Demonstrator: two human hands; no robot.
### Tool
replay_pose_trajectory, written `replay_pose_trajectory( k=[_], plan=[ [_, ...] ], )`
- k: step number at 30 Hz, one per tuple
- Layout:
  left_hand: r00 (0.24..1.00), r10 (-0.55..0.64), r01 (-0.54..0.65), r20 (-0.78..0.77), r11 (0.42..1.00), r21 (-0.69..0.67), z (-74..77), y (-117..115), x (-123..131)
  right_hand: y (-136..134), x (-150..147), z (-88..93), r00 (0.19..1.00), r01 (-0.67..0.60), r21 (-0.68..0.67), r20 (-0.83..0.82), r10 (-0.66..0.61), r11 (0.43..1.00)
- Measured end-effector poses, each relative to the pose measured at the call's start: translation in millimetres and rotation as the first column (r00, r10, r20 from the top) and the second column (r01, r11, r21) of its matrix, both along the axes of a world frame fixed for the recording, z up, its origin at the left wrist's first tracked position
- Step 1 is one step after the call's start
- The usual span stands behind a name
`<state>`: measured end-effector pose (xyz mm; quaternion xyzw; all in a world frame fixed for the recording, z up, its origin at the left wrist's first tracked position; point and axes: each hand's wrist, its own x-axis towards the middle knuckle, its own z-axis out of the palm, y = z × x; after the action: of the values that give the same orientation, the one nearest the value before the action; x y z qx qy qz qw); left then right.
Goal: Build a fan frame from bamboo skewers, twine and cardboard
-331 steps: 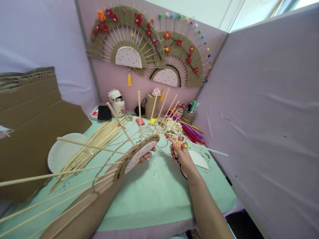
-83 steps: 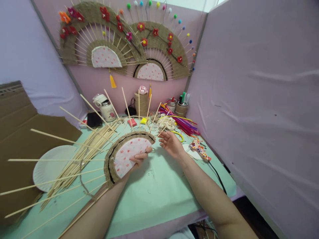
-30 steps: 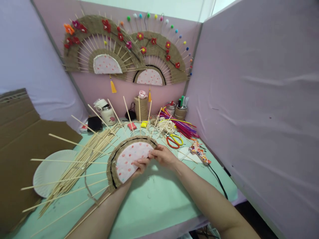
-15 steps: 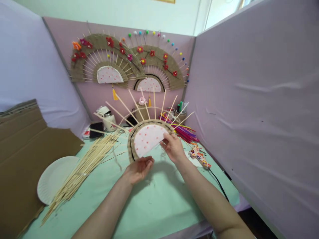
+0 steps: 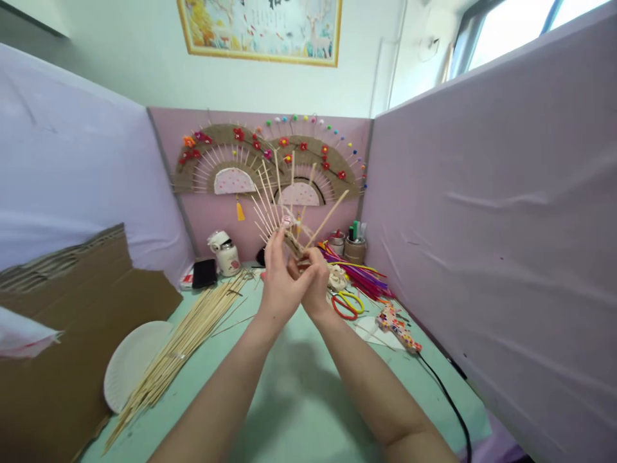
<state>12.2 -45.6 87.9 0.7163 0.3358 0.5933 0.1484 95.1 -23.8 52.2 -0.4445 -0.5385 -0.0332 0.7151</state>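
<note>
Above the table, both my hands hold a half-round cardboard fan base [image 5: 294, 245], tilted so that mostly its edge shows. Thin wooden sticks [image 5: 293, 186] fan upward and outward from its rim. My left hand [image 5: 281, 273] is closed on its near side, fingers pointing up. My right hand [image 5: 312, 278] grips the lower right part, with the thumbs close together. The fan's dotted white face is turned out of sight. Behind it on the pink panel hang two finished fans, one on the left [image 5: 222, 151] and one on the right [image 5: 315, 157], with red flowers.
A bundle of sticks [image 5: 183, 347] and a white paper plate [image 5: 126, 360] lie left, beside brown cardboard [image 5: 62, 360]. Scissors [image 5: 351, 305], coloured pipe cleaners [image 5: 361, 273] and a flowered glue gun [image 5: 398, 328] with a black cord are right. A white bottle [image 5: 226, 256] stands at the back.
The fan base was raised and turned from face-on to nearly edge-on. My left hand moved up from below its lower edge to grip it. The camera tilted upward.
</note>
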Motion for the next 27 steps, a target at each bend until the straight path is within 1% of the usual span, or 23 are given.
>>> replay_pose_trajectory(
  k=[2, 3, 6, 9, 11, 13, 15, 18, 20, 23, 27],
  plan=[
    [0.997, 0.03, -0.03, 0.072, 1.0, -0.003, -5.2, 11.6, 0.1, 3.8, -11.6, -7.7, 0.994, 0.029, 0.043, 0.104, -0.034, 0.999],
    [0.994, 0.021, -0.021, 0.109, 1.0, -0.002, -8.9, 16.2, -1.8, 5.3, -16.6, -11.1, 0.987, 0.035, 0.056, 0.154, -0.043, 0.998],
    [0.98, 0.03, -0.029, 0.194, 1.0, -0.006, -19.5, 28.0, -15.9, 7.5, -28.0, -17.6, 0.949, 0.02, 0.063, 0.313, -0.039, 0.998],
    [0.96, 0.068, -0.065, 0.273, 0.998, -0.022, -25.7, 39.5, -37.1, 5.7, -32.8, -18.2, 0.887, -0.083, 0.026, 0.457, 0.062, 0.996],
    [0.945, 0.029, -0.017, 0.327, 0.999, -0.039, -27.8, 46.7, -50.3, 2.8, -31.3, -14.8, 0.85, -0.154, -0.026, 0.506, 0.146, 0.988],
    [0.909, -0.066, 0.093, 0.412, 0.995, -0.045, -29.1, 52.6, -59.9, -0.1, -27.0, -8.2, 0.839, -0.199, -0.076, 0.503, 0.21, 0.977],
    [0.842, -0.179, 0.224, 0.509, 0.974, -0.027, -29.9, 56.8, -64.8, -2.0, -22.5, 1.0, 0.863, -0.215, -0.094, 0.447, 0.234, 0.972],
    [0.746, -0.284, 0.345, 0.602, 0.938, 0.014, -30.6, 60.0, -64.1, -2.8, -22.4, 16.4, 0.918, -0.232, -0.044, 0.32, 0.233, 0.972],
    [0.705, -0.308, 0.384, 0.638, 0.923, 0.02, -30.9, 60.8, -60.8, -2.3, -28.7, 25.1, 0.935, -0.247, 0.002, 0.261, 0.238, 0.969],
    [0.665, -0.322, 0.417, 0.673, 0.909, 0.023, -31.4, 62.3, -56.3, 0.3, -43.7, 33.8, 0.94, -0.262, 0.024, 0.234, 0.25, 0.965],
    [0.669, -0.327, 0.414, 0.667, 0.91, 0.031, -29.1, 66.6, -55.3, 8.2, -59.2, 42.8, 0.946, -0.275, 0.008, 0.182, 0.269, 0.961]
  ],
)
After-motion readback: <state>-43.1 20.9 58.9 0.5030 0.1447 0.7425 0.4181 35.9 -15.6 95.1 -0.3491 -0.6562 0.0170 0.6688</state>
